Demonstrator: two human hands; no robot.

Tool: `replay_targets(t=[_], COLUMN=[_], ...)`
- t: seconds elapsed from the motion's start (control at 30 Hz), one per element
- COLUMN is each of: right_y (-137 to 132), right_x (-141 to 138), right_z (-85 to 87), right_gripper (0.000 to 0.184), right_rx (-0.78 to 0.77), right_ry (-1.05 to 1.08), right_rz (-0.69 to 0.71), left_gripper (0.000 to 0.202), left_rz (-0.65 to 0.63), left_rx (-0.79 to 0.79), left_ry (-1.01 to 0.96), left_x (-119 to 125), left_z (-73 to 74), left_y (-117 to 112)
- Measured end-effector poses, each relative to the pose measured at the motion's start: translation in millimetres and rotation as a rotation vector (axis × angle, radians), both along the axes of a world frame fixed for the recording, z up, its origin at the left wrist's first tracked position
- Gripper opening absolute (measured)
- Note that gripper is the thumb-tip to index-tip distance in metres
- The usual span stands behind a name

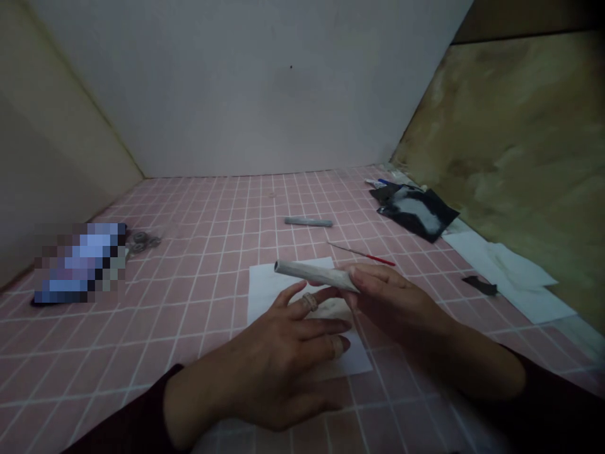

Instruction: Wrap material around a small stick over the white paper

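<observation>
My right hand [390, 299] grips a grey-white hollow tube [314, 272] by its right end, thumb on top. The tube points left, and a dark opening shows at its far end. Just below it, my left hand [288, 353] has its fingers spread, with rings on two of them. One of its fingertips is close to the tube's underside near my right hand; whether they touch I cannot tell. Under both hands lies a white sheet of paper [265, 290] with some pale grey dust on it.
Beyond the paper lie a second grey tube [309, 222] and a thin needle file with a red handle [378, 258]. Black sandpaper sheets [418, 211], white papers [515, 277] and a dark scrap [479, 285] are on the right. A phone [80, 261] lies left on the pink checked tablecloth [208, 208].
</observation>
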State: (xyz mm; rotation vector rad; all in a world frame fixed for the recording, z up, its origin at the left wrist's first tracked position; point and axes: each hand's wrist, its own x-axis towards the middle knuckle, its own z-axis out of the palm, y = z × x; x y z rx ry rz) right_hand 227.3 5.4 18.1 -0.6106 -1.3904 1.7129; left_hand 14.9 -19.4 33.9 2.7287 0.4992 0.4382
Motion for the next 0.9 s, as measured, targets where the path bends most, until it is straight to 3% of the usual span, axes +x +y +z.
replay_targets(t=[0.2,0.4,0.7,0.9], right_y=[0,4,-2,-6], right_x=[1,1,-3,-6], right_z=[3.4,-5.8,-2.9,-1.5], right_gripper=[0.032,0.033,0.032,0.035], right_rx=[0.094,0.080,0.050,0.044], right_ry=[-0.105,-0.110,-0.096,-0.105], right_rz=[0.015,0.021,0.077,0.050], left_gripper=[0.041,0.036,0.040,0.043], left_rz=[0.001,-0.032,-0.089,-0.006], left_rx=[-0.084,-0.169,-0.227,-0.143], left_ry=[-0.078,-0.198,-0.112,-0.090], left_x=[-1,0,3,0], left_z=[-1.2,-0.4,2.8,-0.4], left_y=[0,-1,-1,-2])
